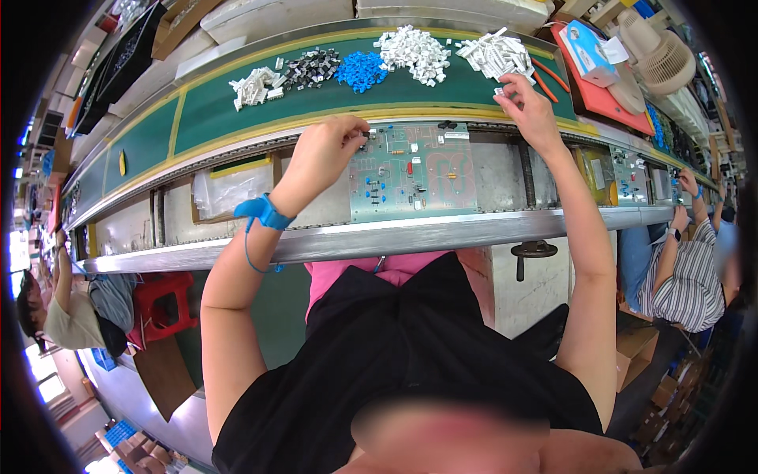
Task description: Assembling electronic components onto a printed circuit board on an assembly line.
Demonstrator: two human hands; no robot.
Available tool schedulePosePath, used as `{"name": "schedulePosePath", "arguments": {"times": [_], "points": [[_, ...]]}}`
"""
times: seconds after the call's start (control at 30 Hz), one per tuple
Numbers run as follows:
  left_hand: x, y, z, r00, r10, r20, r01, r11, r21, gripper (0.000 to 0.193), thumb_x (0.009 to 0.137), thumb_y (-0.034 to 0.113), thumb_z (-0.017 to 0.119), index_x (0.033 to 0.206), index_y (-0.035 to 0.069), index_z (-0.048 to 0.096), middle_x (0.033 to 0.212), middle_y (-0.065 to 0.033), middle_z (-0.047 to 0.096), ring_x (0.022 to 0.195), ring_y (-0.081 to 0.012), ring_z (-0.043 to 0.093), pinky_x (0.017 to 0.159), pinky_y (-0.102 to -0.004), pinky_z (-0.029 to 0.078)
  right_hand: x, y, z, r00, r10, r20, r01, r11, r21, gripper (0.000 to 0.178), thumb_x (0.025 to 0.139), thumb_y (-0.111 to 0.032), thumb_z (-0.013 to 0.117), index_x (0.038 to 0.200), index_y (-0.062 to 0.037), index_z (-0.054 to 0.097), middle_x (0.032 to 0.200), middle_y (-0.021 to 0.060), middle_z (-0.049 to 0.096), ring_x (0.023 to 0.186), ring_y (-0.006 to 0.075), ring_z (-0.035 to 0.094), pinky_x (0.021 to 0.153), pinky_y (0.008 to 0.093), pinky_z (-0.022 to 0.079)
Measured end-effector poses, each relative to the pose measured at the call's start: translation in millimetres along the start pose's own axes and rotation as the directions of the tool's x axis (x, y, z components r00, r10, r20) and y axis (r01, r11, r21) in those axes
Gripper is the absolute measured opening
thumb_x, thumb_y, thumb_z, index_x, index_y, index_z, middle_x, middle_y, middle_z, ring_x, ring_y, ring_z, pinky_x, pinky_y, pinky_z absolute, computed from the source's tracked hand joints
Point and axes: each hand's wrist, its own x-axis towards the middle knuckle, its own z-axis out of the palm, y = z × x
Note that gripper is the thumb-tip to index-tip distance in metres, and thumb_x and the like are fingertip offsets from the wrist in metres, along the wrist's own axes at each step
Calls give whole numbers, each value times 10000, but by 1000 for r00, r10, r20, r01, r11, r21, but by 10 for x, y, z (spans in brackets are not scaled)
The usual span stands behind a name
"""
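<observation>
A circuit board (379, 207) with several small parts on it lies across the conveyor rails in front of me. At its far left corner, my left hand (332, 150) is pinched around a small black part (365, 135), mostly covered by the fingers. A blue wrist strap (264, 212) with a cord circles that wrist. My right hand (530, 114) is raised beyond the board's right side, thumb and fingers closed on a small white connector (499, 92). Just past it lies a pile of long white connectors (497, 54).
On the green work surface (213, 118) lie piles of white connectors (413, 54), blue parts (361, 71), black parts (313, 68) and more white parts (257, 86). A red-orange tool handle (550, 77) lies right. Another board (629, 175) sits farther right, near a co-worker's hands (688, 183).
</observation>
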Motion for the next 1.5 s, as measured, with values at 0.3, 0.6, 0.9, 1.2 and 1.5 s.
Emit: {"name": "schedulePosePath", "arguments": {"times": [0.3,0.6,0.9,1.2,1.5], "points": [[-25,-6,104,966,252,60,-255,883,393,120,743,74,671,857,36,677,855,-104,563,892,-281,505,782,-369,429,-147,-350,12,996,2,93,-19,983,181,250,844,-66,632,1085,-58,566,872,42,587,730,118,567,620,253,464],[7,-4,98,969,227,100,-247,862,443,103,741,82,667,833,39,684,832,-102,561,890,-279,504,798,-366,432,-218,-387,58,992,-70,107,64,996,59,211,839,-48,626,1047,-38,588,914,46,586,768,143,574,633,249,471],[20,33,134,963,244,115,-268,821,504,77,714,78,663,782,44,678,819,-94,568,883,-277,511,793,-363,443,-263,-429,86,988,-69,136,63,997,49,200,826,-30,630,1022,-39,592,840,54,534,723,157,557,637,271,463],[120,13,45,969,240,64,-247,901,357,118,739,109,686,838,48,665,802,-92,578,848,-267,535,747,-371,452,-334,-500,123,969,-148,196,144,989,34,225,824,-29,616,1048,-42,606,898,78,583,778,213,594,677,297,475],[556,-802,-286,901,365,-233,-142,758,637,126,789,150,635,886,85,682,844,-81,593,861,-283,549,765,-387,449,-404,-503,270,947,-233,222,245,969,-27,175,810,-86,622,984,-73,616,917,65,634,833,242,613,692,338,500]]}}
